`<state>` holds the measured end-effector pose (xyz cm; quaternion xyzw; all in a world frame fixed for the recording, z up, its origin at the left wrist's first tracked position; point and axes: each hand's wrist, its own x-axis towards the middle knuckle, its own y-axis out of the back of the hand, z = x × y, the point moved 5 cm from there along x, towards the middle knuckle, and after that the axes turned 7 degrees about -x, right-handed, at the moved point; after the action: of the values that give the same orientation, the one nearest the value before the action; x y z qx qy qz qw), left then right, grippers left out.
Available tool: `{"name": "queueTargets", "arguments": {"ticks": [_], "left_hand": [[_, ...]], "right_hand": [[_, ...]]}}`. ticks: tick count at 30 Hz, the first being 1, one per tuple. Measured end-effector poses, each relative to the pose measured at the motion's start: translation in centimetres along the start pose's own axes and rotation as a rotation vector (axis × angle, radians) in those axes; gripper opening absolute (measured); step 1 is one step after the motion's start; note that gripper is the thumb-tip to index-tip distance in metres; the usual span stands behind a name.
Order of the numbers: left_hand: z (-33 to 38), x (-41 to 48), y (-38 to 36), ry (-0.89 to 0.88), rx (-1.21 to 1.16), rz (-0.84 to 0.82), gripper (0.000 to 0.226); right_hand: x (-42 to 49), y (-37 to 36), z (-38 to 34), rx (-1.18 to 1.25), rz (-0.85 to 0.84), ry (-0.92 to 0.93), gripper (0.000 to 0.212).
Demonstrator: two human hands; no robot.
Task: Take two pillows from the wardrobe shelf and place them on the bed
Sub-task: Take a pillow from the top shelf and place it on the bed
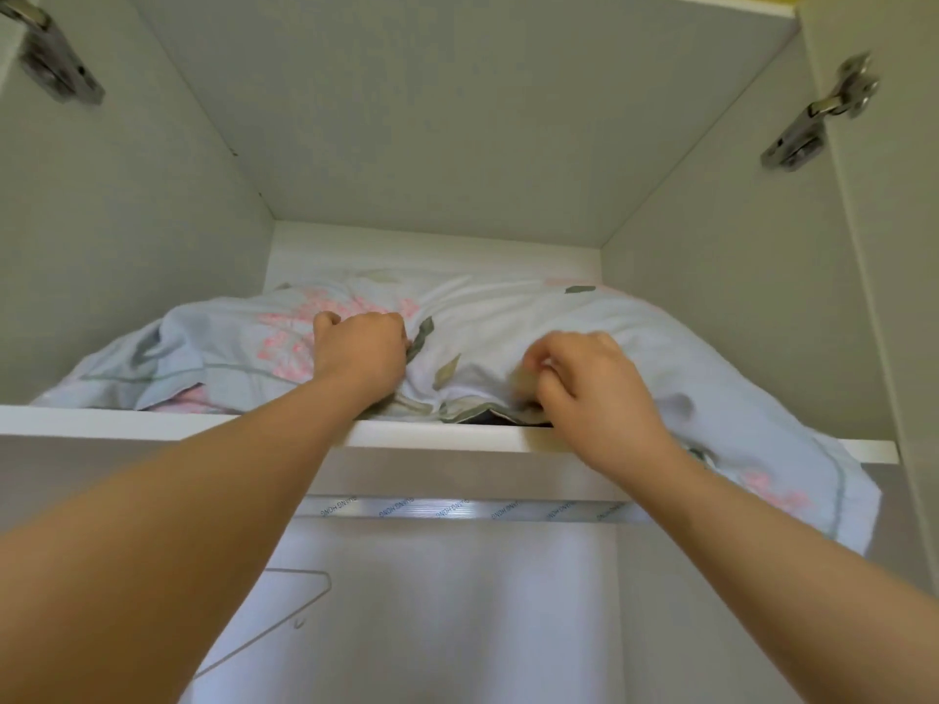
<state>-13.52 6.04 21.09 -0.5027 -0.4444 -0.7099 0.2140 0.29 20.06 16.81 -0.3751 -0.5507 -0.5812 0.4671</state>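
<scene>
A pale blue-white pillow (pixel 508 317) with pink flowers and grey-green leaves lies on the top wardrobe shelf (pixel 178 421). Its right corner hangs over the shelf's front edge. My left hand (pixel 361 350) is closed on the fabric near the pillow's middle. My right hand (pixel 594 388) pinches the pillow's front edge just above the shelf lip. A second layer of the same floral fabric (pixel 188 396) shows at the lower left under the top one; whether it is another pillow I cannot tell. The bed is out of view.
The shelf compartment is boxed in by grey side walls and a ceiling. Metal door hinges sit at the upper left (pixel 56 68) and upper right (pixel 823 114). Below the shelf runs a metal hanging rail (pixel 457 510), with a white hanger (pixel 284 617) beneath it.
</scene>
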Motion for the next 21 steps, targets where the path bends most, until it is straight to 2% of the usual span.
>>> {"name": "queueTargets", "arguments": {"ticks": [2,8,10,14,17,19,21], "left_hand": [[-0.3,-1.1,0.9,-0.037,-0.069,0.023,0.025],[-1.2,-6.4,3.8,-0.249,-0.111,0.231,0.025],[-1.7,-7.8,4.3,-0.326,-0.114,0.326,0.029],[-1.4,-9.2,5.0,-0.397,-0.153,0.401,0.028],[-1.5,-8.1,6.3,-0.305,-0.217,0.460,0.035],[-1.2,-6.5,7.3,-0.239,-0.189,0.417,0.054],[-0.6,-4.8,8.0,-0.208,-0.105,0.287,0.071]], "right_hand": [[1.3,0.3,-0.8,-0.095,-0.006,-0.018,0.031],[3.9,-1.0,-2.0,-0.319,-0.136,-0.026,0.065],[4.2,-1.1,-2.1,-0.371,-0.156,0.007,0.059],[4.0,-0.8,-2.7,-0.365,-0.071,0.092,0.023],[3.5,-0.1,-2.7,-0.346,-0.041,0.082,0.024],[2.9,0.2,-2.6,-0.330,-0.031,0.092,0.024],[2.3,0.4,-2.7,-0.287,0.008,0.113,0.023]]}}
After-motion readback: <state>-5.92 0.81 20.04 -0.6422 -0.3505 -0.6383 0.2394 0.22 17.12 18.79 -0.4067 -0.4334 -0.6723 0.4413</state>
